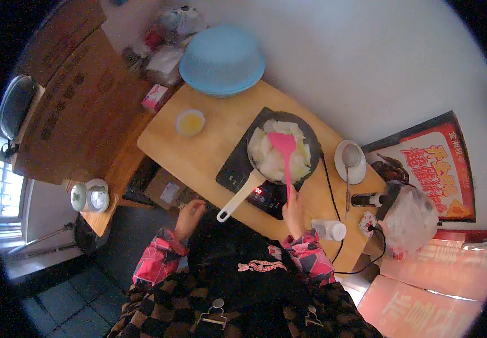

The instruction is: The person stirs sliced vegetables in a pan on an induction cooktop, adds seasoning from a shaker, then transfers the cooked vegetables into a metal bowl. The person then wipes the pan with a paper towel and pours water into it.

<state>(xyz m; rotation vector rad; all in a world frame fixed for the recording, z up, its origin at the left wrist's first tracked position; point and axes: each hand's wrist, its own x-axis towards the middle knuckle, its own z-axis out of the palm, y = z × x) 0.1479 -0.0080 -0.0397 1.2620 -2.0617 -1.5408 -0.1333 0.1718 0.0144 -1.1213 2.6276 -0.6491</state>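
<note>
My right hand (294, 214) grips the handle of a pink spatula (284, 145). The spatula's blade lies on pale, sliced vegetable pieces (264, 145) that fill a dark frying pan (313, 135). The pan stands on a black induction cooktop (235, 169) with a lit red display. Its cream handle (243, 194) points toward me, past the table edge. Left of the handle's end, my left hand (190, 216) hangs just off the table, apart from the pan. Its fingers are curled and I see nothing in them, but their inner side is hidden.
On the wooden table (175, 150) stand a bowl of yellow liquid (191, 122), a blue basin (223, 61), a white bowl with a strainer (350, 162) and a white-capped jar (330, 230). A black cord (330, 186) runs right of the cooktop. Cardboard boxes (78, 93) rise at left.
</note>
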